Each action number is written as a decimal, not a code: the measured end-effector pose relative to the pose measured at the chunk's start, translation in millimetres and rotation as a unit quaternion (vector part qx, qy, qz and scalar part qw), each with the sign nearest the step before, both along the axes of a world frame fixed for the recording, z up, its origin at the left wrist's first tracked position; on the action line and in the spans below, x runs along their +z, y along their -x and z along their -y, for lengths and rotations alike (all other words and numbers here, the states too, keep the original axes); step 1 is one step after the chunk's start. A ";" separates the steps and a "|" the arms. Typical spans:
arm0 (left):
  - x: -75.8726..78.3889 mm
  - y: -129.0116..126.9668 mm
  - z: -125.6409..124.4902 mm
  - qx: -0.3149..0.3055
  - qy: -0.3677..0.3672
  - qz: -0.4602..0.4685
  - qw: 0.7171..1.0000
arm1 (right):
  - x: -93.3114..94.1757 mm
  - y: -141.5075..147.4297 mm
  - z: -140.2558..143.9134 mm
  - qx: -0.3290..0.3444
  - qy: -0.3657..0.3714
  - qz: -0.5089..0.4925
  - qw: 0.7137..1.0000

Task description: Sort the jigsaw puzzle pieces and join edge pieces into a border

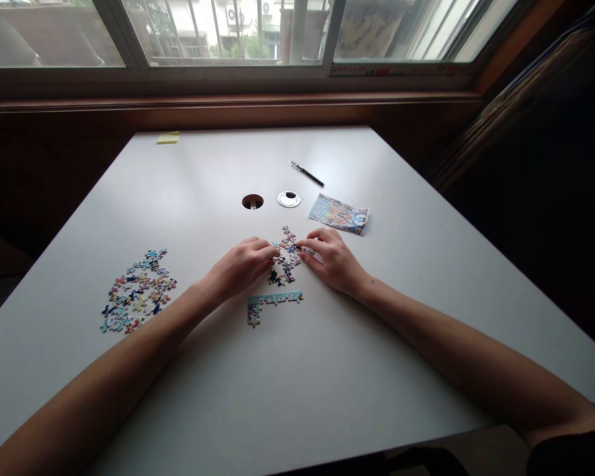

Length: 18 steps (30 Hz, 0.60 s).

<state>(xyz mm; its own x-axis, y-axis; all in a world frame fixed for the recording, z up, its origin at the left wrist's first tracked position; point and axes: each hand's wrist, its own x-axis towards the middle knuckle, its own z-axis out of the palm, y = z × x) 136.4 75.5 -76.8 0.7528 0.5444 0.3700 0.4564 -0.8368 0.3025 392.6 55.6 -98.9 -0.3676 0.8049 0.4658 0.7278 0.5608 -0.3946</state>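
Note:
My left hand [241, 266] and my right hand [331, 260] rest on the white table [297, 370], either side of a small cluster of loose jigsaw pieces [285, 254]. Both hands have their fingertips curled in at the pieces; the right fingertips pinch a small piece [305, 250], and whether the left holds one is too small to tell. Just in front of the hands lies a joined strip of light-blue edge pieces [274, 302] with a short corner turning down at its left end. A larger heap of loose pieces [137, 291] lies to the left.
A colourful printed picture card [339, 213] lies beyond my right hand. Farther back are a black pen [307, 174], a round cable hole [252, 201] with its white cap [288, 199] beside it, and a yellow sticky pad [168, 137]. A window runs along the far wall.

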 end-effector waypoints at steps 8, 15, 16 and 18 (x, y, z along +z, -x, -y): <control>-3.4 1.8 -1.2 0.001 -0.031 0.016 0.999 | 3.6 1.1 1.1 0.029 -0.004 -0.006 1.000; -4.0 7.0 -5.7 0.013 -0.095 0.057 0.994 | 4.3 1.8 2.0 0.023 -0.004 -0.013 1.000; -2.4 8.0 -6.7 0.028 -0.095 0.082 0.992 | 4.3 1.9 2.1 0.020 -0.004 -0.015 1.000; 0.2 10.3 -9.5 0.077 -0.084 0.143 0.983 | 3.9 1.8 1.9 0.021 -0.006 -0.020 1.000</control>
<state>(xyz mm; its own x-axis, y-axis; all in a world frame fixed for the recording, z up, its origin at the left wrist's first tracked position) 126.1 85.0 -76.6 0.5188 0.5559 0.6494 0.4976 -0.8141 0.2994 390.8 53.7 -95.1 -0.3818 0.7830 0.4910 0.6877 0.5956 -0.4152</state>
